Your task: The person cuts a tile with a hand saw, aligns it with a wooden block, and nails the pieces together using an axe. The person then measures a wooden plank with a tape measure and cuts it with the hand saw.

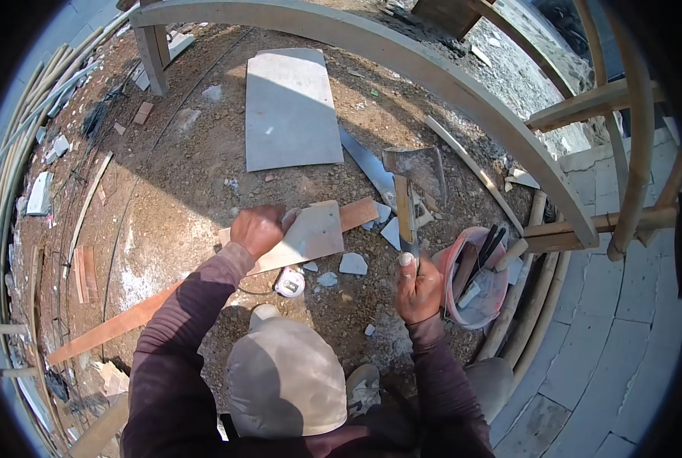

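My left hand (258, 230) is closed at the upper left of a cut board (312, 235), with the thumb toward its pale face; the fingertips are hidden. A reddish wooden strip (358, 214) sticks out from under the board. My right hand (419, 288) is wrapped round a long, narrow tool with a wooden upper part (404, 204) and a grey metal part near the thumb. Its exact kind does not show. A shiny metal blade (370, 164) lies just beyond it. Below the board sits a white and pink tape measure (290, 282).
A pink bucket (493, 294) of tools stands right of my right hand. A large grey sheet (291, 126) lies ahead, near a curved metal piece (421, 169). A wooden frame beam (432, 69) arches across the top right. A long reddish plank (120, 324) lies left, among rubble.
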### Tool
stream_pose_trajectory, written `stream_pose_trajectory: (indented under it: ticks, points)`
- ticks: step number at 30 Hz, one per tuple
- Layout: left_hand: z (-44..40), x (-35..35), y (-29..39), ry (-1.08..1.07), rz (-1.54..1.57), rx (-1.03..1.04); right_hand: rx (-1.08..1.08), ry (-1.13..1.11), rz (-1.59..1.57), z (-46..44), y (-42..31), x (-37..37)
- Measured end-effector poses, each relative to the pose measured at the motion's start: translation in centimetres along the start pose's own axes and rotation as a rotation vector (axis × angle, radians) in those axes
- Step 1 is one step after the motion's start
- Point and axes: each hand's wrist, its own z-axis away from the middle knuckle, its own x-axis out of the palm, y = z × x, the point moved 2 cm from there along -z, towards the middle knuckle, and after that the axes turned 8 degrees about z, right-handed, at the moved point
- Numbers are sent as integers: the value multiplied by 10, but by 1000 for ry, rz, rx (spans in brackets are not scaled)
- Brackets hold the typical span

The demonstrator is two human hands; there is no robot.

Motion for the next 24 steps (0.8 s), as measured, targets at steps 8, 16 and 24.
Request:
stream_pose_trajectory:
  ticks: [8, 16, 24]
  points:
    - [4, -4, -40, -907, 2347, -310, 115, -90, -209, 10, 18, 23]
    - [50, 65, 66, -1542, 2631, -121, 189, -42, -388, 2, 5, 58]
    - [67, 72, 57, -975, 2313, -468, 357, -41, -702, 0, 16, 79]
